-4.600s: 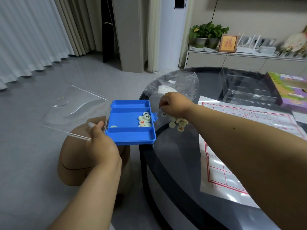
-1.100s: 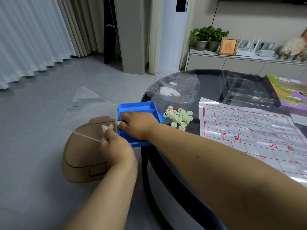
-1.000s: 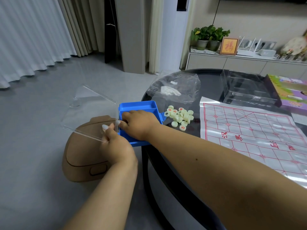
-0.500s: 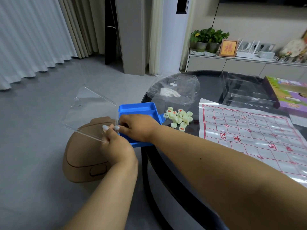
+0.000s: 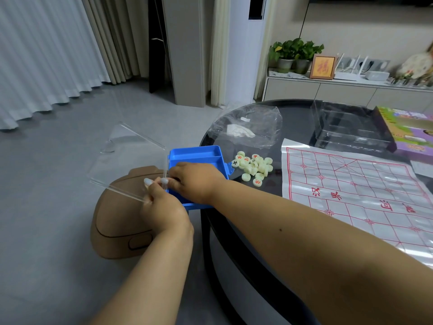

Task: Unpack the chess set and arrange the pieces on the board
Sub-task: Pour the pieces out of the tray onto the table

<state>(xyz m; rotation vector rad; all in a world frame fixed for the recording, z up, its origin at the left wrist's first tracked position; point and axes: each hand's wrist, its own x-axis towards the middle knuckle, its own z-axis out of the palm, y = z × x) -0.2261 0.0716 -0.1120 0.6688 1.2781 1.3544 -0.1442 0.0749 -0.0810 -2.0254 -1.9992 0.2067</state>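
Two hands of mine meet at the blue tray (image 5: 195, 153), which pokes out over the near-left edge of the table (image 5: 297, 118). My left hand (image 5: 164, 207) grasps the corner where the clear lid (image 5: 126, 158) hinges to the tray, thumb and forefinger curled up around the lid's edge, and the lid stands open to the left over the floor. My right hand (image 5: 194, 181) reaches into the tray with fingers bent down inside it; whether they pinch anything I cannot tell, since the back of the hand hides them.

Just right of my right hand, past the tray's latch, the pieces (image 5: 254, 166) lie in a loose heap on the dark table, pale discs with red or black characters. Farther right lies the board (image 5: 365, 195), a white sheet with a red grid, bare of pieces.

Beyond the heap sits a crumpled plastic bag (image 5: 248, 127). Behind the board stands a clear box (image 5: 346, 127), and right of it a purple carton (image 5: 407, 130).

Under my left hand, on the floor, sits a brown stool (image 5: 117, 221).
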